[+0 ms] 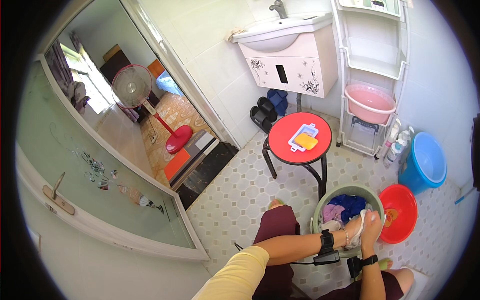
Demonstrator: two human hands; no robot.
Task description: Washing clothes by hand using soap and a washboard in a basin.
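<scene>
Between my legs stands a pale green bucket (350,189) with wet laundry in it: a dark blue cloth (354,206), a lilac-pink cloth (332,213) and whitish fabric. Over its right side, my left hand (354,227) and my right hand (371,226) come together, closed on a white cloth (353,242) that is bunched between them. Part of that cloth is covered by my fingers and wrists. Just beyond the bucket, a red-topped stool (286,127) carries a pale soap dish (311,129) with a yellow-orange bar of soap (306,141) lying on it.
Right of the bucket are a red basin (406,212) and a blue bucket (422,161), with spray bottles (395,149) behind. A white shelf rack (372,62) holds a pink basin (369,107). A washbasin cabinet (285,67) hangs above slippers (265,111). An open glass door (100,165) stands left.
</scene>
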